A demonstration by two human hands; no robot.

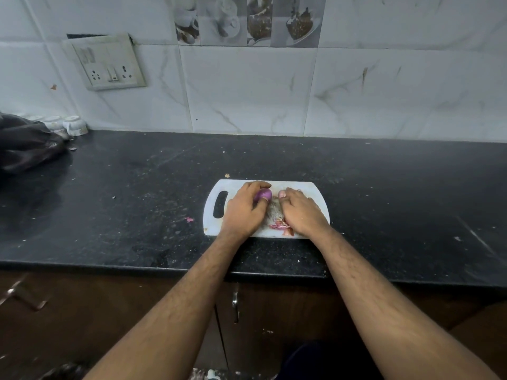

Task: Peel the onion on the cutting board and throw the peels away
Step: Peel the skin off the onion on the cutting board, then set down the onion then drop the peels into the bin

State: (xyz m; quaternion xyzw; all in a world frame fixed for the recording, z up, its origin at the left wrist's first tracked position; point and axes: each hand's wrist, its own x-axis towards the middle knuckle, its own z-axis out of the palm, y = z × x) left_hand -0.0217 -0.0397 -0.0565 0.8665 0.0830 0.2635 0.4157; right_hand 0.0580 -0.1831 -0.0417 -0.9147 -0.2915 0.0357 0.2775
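A white cutting board [216, 192] with a handle slot lies on the black counter near its front edge. My left hand [244, 211] is closed around a small purple onion [264, 193], of which only the top shows between thumb and fingers. My right hand [300, 211] rests palm down on the board just right of the onion, fingers curled; what lies under it is hidden. Reddish onion peels [282, 227] lie on the board's near edge between my wrists, partly under the right hand.
A black plastic bag [26, 148] sits at the counter's far left with small white cups [74, 125] behind it. A socket panel [105, 63] hangs on the tiled wall. Small peel scraps [189, 219] lie on the counter [397, 204] left of the board. Cabinet doors are below.
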